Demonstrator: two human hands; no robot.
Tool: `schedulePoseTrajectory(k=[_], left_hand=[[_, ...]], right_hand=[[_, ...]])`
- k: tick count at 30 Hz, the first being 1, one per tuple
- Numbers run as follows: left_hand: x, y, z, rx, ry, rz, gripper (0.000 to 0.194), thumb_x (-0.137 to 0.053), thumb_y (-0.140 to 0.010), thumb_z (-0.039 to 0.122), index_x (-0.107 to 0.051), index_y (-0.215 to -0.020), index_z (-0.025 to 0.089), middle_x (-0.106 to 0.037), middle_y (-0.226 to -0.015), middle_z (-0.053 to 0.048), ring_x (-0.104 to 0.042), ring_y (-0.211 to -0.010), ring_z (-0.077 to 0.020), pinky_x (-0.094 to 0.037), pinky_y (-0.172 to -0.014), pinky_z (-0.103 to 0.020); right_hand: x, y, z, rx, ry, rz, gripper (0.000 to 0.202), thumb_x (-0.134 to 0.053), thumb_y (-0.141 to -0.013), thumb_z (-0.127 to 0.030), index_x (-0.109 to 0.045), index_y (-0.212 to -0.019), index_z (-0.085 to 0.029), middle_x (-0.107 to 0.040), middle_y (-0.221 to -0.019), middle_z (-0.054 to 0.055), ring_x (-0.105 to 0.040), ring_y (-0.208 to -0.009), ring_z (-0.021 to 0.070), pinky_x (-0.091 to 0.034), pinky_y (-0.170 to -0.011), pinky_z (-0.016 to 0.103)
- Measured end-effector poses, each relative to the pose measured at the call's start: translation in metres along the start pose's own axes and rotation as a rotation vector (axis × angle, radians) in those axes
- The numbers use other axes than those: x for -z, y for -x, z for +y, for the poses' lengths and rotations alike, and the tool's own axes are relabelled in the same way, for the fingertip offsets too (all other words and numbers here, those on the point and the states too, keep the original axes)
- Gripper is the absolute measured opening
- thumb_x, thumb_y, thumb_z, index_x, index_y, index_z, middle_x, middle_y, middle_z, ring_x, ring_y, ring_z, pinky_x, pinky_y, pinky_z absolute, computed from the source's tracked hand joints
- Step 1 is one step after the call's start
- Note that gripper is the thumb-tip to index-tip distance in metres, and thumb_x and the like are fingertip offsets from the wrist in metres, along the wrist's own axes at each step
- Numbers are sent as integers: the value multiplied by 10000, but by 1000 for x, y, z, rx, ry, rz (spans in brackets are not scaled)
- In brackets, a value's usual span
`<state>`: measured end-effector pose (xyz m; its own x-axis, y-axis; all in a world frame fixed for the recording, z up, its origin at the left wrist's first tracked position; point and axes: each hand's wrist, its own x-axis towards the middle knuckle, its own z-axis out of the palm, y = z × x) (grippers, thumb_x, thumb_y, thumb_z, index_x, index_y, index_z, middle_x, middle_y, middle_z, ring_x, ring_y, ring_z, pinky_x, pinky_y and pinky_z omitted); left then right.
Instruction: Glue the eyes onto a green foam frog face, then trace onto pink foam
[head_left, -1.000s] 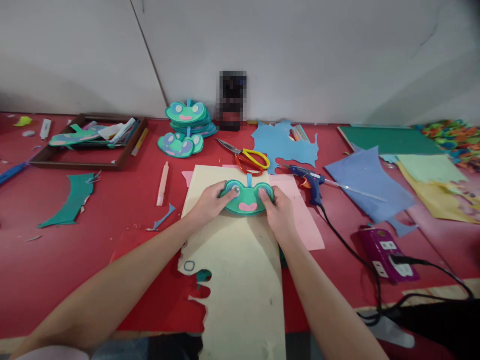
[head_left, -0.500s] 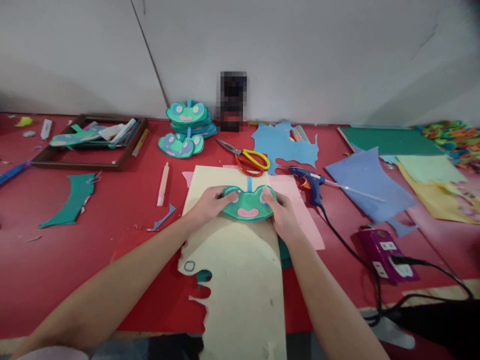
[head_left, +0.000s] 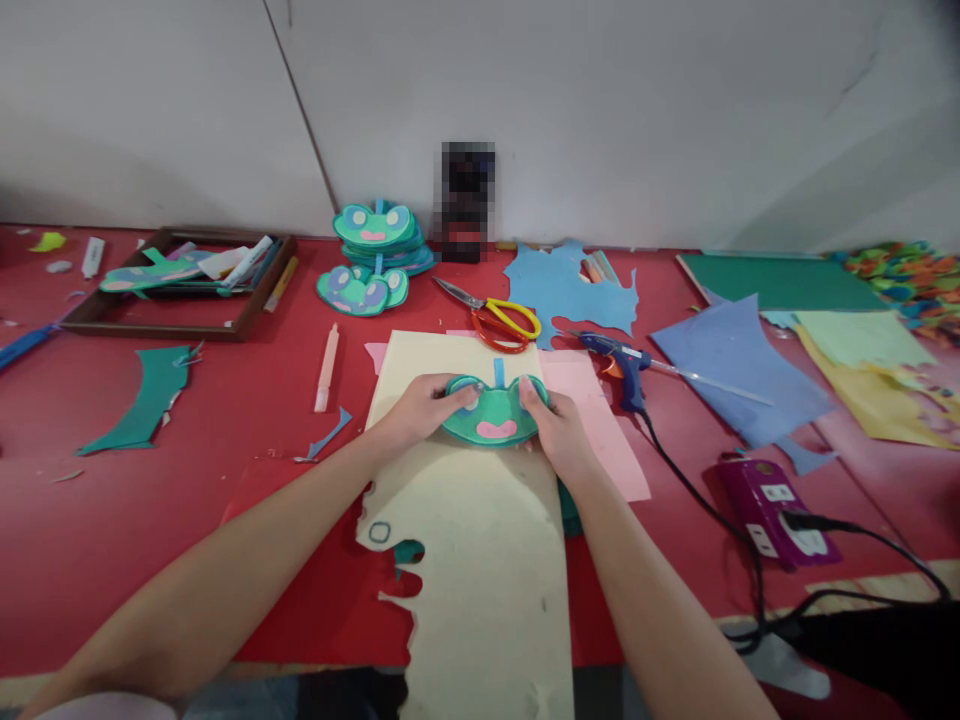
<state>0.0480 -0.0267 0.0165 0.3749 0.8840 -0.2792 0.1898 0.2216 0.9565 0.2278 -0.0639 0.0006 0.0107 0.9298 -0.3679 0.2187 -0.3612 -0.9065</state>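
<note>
Both hands are on the green frog face cutout [head_left: 495, 412], which sits flat on a cream sheet [head_left: 465, 520] in the middle of the red table [head_left: 225, 420]. The left hand [head_left: 420, 408] presses on the frog's left eye bump with fingers curled over the edge, and the right hand [head_left: 551, 430] does the same on the right eye bump. So it's a pinch-and-press hold from both sides, fingers close together, not spread wide. The frog has a pink mouth patch and a little blue tab sticking up at the top between the eyes.

A pink sheet [head_left: 600, 420] peeks out from under the cream one on the right. Just behind the frog lie scissors [head_left: 499, 318] with yellow and red handles, and next to them a blue glue gun [head_left: 619, 362] with its black cord running off to a purple power strip [head_left: 776, 508]. Further back near the wall there's a stack of finished frog faces [head_left: 371, 250]. A wooden tray [head_left: 180, 285] with pens and scraps sits at the far left, and a glue stick [head_left: 326, 368] lies left of the cream sheet. Blue foam scraps [head_left: 570, 290] and a green sheet [head_left: 780, 280] are on the right side.

As for writing or labels: nothing readable anywhere. The dark object against the wall is blurred out, and the marks on the power strip are too small to make out.
</note>
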Motion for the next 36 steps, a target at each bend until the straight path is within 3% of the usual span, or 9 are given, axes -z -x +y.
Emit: schedulePoseTrajectory(k=[4, 14, 20, 27, 32, 36], left_hand=[[0, 0, -1, 1, 1, -35, 398, -586, -669, 463, -605, -811, 92, -551, -750, -12, -457, -651, -37, -382, -585, -95], [2, -2, -4, -10, -43, -59, 425, -573, -675, 490, -584, -758, 73, -524, -688, -10, -437, -607, -27, -365, -540, -88], [3, -2, -3, 9, -3, -59, 400, -575, -669, 467, -551, -664, 68, -521, -650, -10, -432, -592, -30, -359, -527, -87], [4, -2, -6, 29, 104, -51, 374, -630, -639, 442, -570, -681, 76, -532, -648, 6, -438, -582, -21, -367, -538, -87], [5, -3, -8, 16, 98, -61, 364, -629, -652, 432, -579, -685, 73, -535, -657, 3, -441, -589, -18, -371, -545, -83], [5, -3, -7, 22, 93, -70, 357, -623, -659, 427, -572, -662, 74, -535, -644, 8, -433, -572, -14, -363, -531, -79]], right_hand=[[0, 1, 0, 20, 24, 11, 622, -371, -687, -692, -349, -601, -77, -357, -451, 21, -368, -396, 42, -268, -378, 154], [0, 3, -5, 22, 104, 47, 627, -426, -658, -683, -367, -588, -64, -349, -470, 22, -346, -418, 16, -245, -374, 127], [1, 6, -5, -73, -74, -92, 652, -399, -631, -731, -395, -702, -83, -397, -533, 21, -374, -417, 43, -300, -358, 169], [-1, 4, -4, -140, -77, -44, 685, -410, -596, -754, -392, -713, -79, -371, -522, 17, -361, -401, 39, -287, -345, 167], [-2, 4, -6, -188, -142, -88, 686, -413, -594, -760, -397, -746, -92, -450, -579, 23, -434, -445, 70, -380, -387, 205], [-3, 6, -8, -198, -146, -74, 693, -428, -573, -766, -398, -728, -91, -437, -562, 21, -421, -431, 72, -369, -368, 216]])
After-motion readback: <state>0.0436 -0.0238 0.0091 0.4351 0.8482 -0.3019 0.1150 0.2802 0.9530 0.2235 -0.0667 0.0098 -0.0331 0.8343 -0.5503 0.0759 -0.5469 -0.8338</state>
